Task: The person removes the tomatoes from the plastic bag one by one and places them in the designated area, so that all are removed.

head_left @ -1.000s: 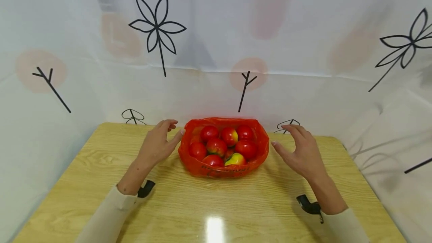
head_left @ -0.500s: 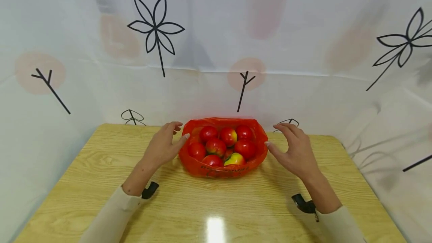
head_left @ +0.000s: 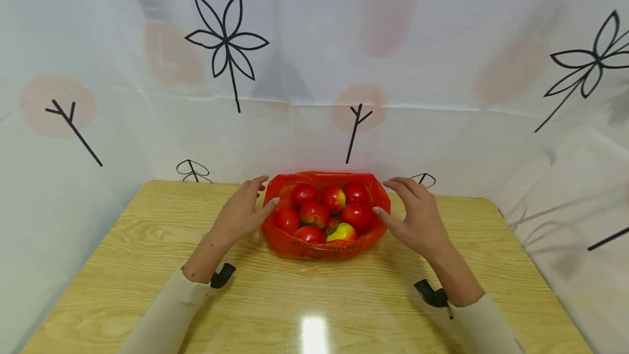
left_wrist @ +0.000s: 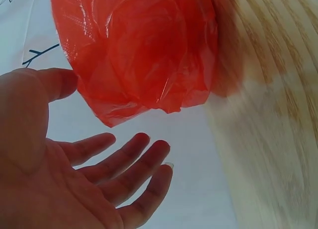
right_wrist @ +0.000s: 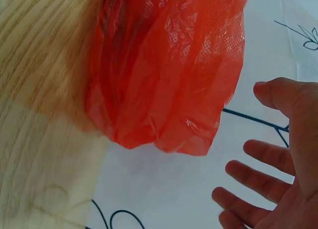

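Note:
A red plastic bag point(head_left: 324, 251), its mouth spread wide, sits near the back of the table. Inside lie several red apples point(head_left: 315, 214), and one of them is a yellow-and-red apple point(head_left: 343, 231) at the front. My left hand point(head_left: 238, 213) is at the bag's left side, thumb over its rim and fingers spread behind. On the opposite side my right hand point(head_left: 415, 217) has its thumb overlapping the rim, with the other fingers extended past the back corner. Both wrist views show the bag's side wall point(left_wrist: 144, 45) close to loosely parted fingers, none of them curled round it.
The wooden table point(head_left: 314, 294) extends toward me, with a bright light reflection near its front. A white cloth point(head_left: 304, 70) printed with flowers and twigs hangs behind and at both sides. A black wrist mount point(head_left: 432, 294) shows below the right wrist, with a similar one on the left.
Both hands have moved inward toward the bag, the right hand farther, so the thumbs now overlap the rim. The bag and apples have stayed put.

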A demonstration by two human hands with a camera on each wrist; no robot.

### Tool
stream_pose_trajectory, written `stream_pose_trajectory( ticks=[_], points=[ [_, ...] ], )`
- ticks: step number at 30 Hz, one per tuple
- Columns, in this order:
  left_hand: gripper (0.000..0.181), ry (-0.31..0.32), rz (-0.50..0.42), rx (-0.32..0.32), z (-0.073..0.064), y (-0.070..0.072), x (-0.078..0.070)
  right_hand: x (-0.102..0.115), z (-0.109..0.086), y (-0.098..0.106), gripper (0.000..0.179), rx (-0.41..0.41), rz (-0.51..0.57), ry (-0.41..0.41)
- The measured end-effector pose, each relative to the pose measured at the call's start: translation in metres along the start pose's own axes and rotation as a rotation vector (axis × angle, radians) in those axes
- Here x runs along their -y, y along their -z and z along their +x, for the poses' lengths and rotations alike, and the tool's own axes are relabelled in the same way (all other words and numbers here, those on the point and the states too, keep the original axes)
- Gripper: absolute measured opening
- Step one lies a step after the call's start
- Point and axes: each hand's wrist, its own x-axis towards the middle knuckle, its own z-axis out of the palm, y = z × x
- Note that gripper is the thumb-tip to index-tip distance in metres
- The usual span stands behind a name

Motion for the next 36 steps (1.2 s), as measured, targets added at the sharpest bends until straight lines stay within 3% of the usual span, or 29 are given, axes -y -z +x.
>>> stream_pose_trajectory(
  ticks=[19,29,36],
  points=[
    [0.069,0.000,0.032,0.017,0.012,-0.003,0.001,0.016,0.013,-0.025,0.050,0.075,-0.022,0.023],
    [0.066,-0.017,0.048,0.047,0.023,-0.006,-0.007,0.020,0.021,-0.036,0.048,0.167,-0.015,0.050],
    [0.066,-0.011,0.051,0.056,0.030,-0.009,-0.010,0.026,0.028,-0.040,0.045,0.266,-0.022,0.011]
  ],
)
